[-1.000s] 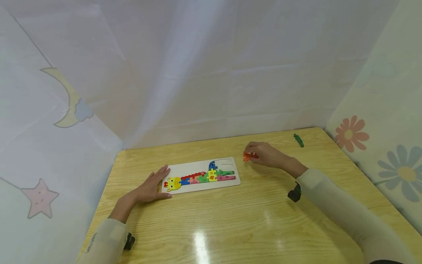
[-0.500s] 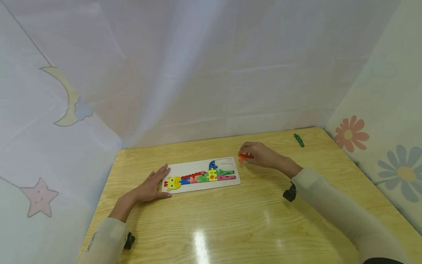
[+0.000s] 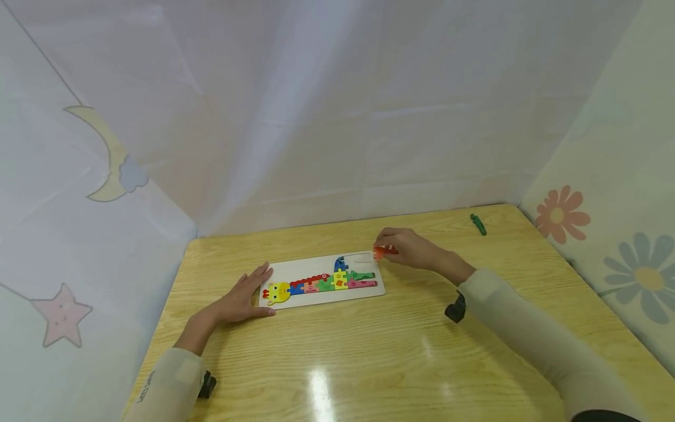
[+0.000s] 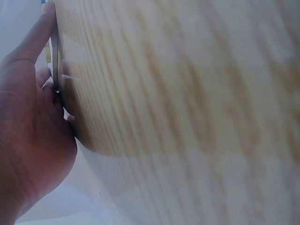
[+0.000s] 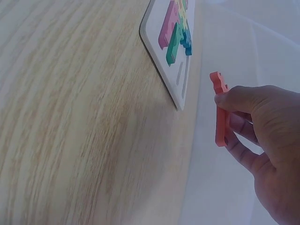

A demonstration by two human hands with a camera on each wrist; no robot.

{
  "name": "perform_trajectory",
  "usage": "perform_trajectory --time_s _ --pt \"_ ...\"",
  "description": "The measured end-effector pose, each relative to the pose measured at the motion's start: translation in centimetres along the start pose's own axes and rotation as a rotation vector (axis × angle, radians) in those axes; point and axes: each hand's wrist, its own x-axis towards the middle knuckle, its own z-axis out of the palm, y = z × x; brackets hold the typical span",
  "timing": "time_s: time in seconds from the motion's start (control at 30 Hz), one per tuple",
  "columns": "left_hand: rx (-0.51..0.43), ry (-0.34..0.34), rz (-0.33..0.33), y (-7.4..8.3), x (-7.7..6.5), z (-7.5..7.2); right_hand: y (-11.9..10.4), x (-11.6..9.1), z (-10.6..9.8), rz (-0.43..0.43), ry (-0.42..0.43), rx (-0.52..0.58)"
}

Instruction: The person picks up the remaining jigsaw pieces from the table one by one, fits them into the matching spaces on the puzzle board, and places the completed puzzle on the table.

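Observation:
A white puzzle board lies on the table with a giraffe of coloured pieces set in it. Its yellow head piece is at the left. Green and pink leg pieces sit at the right, below a bare outlined slot. My left hand rests against the board's left end, thumb and fingers spread straight along it; the left wrist view shows the thumb at the board's edge. Above the board's far right corner, my right hand pinches an orange puzzle piece between thumb and fingers.
A small green puzzle piece lies on the wooden table near its far right corner. A pale fabric backdrop stands along the back, with patterned cloth at both sides.
My right hand has moved left with the orange piece, from beside the board to over its far right corner. My left hand and the board have stayed put.

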Motion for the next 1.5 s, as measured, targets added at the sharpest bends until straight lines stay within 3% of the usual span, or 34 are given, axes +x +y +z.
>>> perform_trajectory --time_s 0.8,1.17,1.33,1.5 --pt "0.002 -0.002 0.007 -0.4 0.1 0.1 -0.8 1.5 1.3 0.008 -0.016 0.033" --pt "-0.04 0.028 0.06 -1.6 0.3 0.7 -1.4 2.1 1.5 -0.01 -0.023 0.034" --pt "-0.057 0.044 0.094 -1.3 0.1 0.6 -1.5 2.4 1.6 -0.041 -0.011 0.03" --pt "-0.041 0.03 0.074 -0.7 0.0 0.2 -1.5 2.7 1.9 -0.057 -0.009 0.026"
